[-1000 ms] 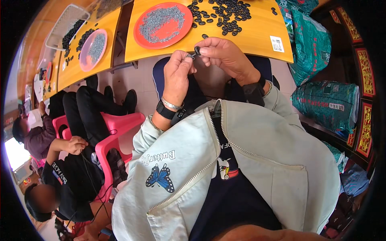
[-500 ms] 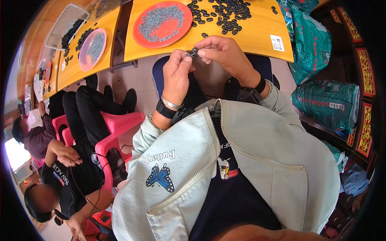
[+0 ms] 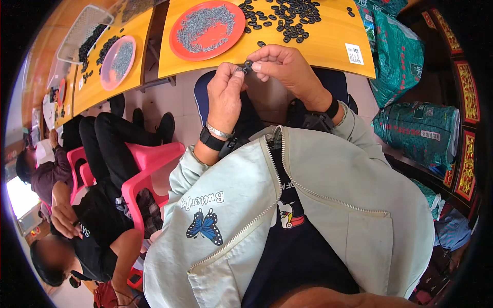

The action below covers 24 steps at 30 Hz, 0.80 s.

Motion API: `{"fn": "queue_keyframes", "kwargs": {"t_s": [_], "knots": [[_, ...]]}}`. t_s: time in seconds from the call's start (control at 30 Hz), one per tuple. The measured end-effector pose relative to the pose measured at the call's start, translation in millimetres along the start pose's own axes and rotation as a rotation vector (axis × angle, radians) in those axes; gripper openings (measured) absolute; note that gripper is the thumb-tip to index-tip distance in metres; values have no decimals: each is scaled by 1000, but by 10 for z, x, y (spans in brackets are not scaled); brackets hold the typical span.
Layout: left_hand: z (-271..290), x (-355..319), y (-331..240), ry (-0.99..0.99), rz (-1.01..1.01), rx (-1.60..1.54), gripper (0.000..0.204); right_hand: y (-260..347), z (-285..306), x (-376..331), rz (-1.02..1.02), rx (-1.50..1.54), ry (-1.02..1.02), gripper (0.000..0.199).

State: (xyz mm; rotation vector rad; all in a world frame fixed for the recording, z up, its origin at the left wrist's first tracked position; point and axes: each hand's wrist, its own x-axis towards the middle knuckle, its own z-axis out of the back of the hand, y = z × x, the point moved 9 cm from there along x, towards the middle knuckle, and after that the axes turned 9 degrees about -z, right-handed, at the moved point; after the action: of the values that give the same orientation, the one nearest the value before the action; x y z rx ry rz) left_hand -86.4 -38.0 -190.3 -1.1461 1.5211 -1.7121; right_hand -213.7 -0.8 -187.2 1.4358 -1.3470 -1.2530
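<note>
Just past the table's near edge, both my hands meet around a small black oval piece point(image 3: 248, 64) that seems to have holes in it. My left hand point(image 3: 226, 95) pinches its lower left side between thumb and finger. From the other side, the thumb and forefinger of my right hand point(image 3: 288, 69) grip it too. Whether a grey pin sits in the piece is too small to tell. Beyond my hands, a red round plate point(image 3: 215, 45) holds many thin grey pins point(image 3: 197, 28). Right of it, many loose black oval pieces point(image 3: 295, 15) lie scattered.
My yellow table point(image 3: 328, 49) bears a white label point(image 3: 354, 54). Green bags point(image 3: 416, 128) are piled at the right. On the left, a neighbouring table has a pink bowl point(image 3: 104, 77) of pins and a white basket point(image 3: 77, 38). A person in black point(image 3: 102, 220) sits on a pink chair point(image 3: 154, 156).
My hands stay almost in place, still pinching the black piece. The seated person at the left has leaned and moved a hand toward the head.
</note>
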Motion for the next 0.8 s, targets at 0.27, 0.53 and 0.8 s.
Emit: {"fn": "queue_keyframes", "kwargs": {"t_s": [0.27, 0.53, 0.8], "knots": [[-17, 0, 2, 14, -28, 54, 12, 18, -67, -18, -4, 24, 10, 20], [-46, -28, 97, -11, 9, -58, 13, -27, -81, -15, 20, -27, -6, 21], [-96, -71, 272, -106, 164, -351, 13, -65, -110, -21, 57, -53, 7, 26]]}}
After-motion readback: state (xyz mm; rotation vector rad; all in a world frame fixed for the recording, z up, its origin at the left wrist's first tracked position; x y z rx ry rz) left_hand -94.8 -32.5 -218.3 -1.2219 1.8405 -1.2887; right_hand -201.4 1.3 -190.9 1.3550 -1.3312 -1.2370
